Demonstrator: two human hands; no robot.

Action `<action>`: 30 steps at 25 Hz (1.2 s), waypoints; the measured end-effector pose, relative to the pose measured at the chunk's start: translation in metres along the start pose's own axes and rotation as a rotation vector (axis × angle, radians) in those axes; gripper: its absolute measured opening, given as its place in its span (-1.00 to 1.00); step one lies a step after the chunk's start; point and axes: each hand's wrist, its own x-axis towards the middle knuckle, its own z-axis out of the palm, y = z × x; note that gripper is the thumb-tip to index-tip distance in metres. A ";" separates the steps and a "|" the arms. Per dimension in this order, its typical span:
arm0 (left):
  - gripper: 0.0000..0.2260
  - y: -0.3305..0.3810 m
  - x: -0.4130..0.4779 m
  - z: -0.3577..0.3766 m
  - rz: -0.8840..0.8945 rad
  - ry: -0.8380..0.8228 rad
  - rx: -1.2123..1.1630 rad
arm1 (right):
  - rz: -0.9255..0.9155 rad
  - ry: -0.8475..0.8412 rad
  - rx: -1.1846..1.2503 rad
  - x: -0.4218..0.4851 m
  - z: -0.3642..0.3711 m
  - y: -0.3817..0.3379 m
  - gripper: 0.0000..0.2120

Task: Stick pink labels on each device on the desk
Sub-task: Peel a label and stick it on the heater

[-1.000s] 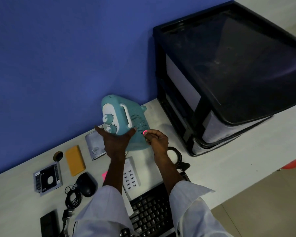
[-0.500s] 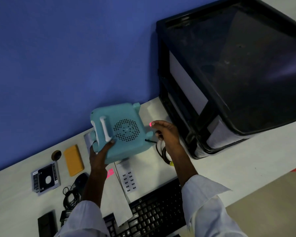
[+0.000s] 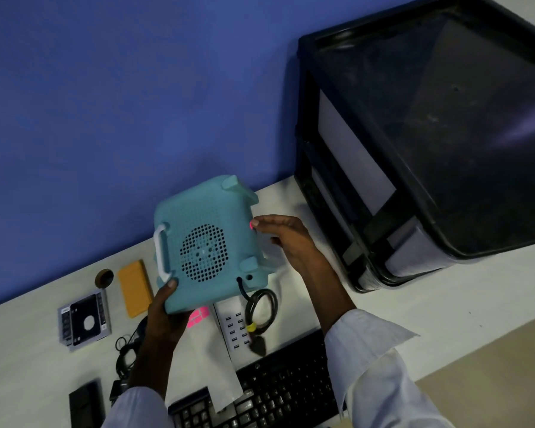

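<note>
- The left hand [image 3: 164, 316] grips the 7 o'clock corner of a teal plastic box-shaped device [image 3: 207, 251], thumb on its back face. It holds the device raised clear of the white tabletop [image 3: 414, 304], with the round perforated grille turned up towards the camera.
- The right hand [image 3: 288, 242] has its fingers fairly straight. A small pink label [image 3: 253, 224] sits at one fingertip, right against the device's 3 o'clock edge. The two hands are apart, one on each side of the device.
- The relation that matters: the device lies at 9 o'clock from the right hand and touches the labelled fingertip, so that hand is nearer the spot where the label goes. I judge the step in hand is pressing the label flat while the left hand braces from the opposite corner.
- The device looks roughly square, with no clear long axis. Its white handle [image 3: 160, 254] runs along the 9 o'clock side, and a black cord [image 3: 242, 288] hangs coiled from the 5 o'clock corner.
- Below it on the tabletop lie a sheet of pink labels [image 3: 198, 316] and a white multi-port charger [image 3: 237, 330], with a black keyboard [image 3: 275, 387] at 6 o'clock.
- At 8 o'clock lie an orange rectangular case [image 3: 135, 288] and a silver drive caddy [image 3: 84, 319]. No pink shows on either, so I judge they are not yet labelled.
- A blue wall [image 3: 105, 103] stands behind at 12 o'clock, and a black plastic drawer unit [image 3: 430, 149] at 2 o'clock.
</note>
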 end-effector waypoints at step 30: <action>-0.59 0.010 0.022 -0.003 0.033 -0.074 0.090 | 0.122 0.134 0.280 0.017 0.004 0.021 -0.78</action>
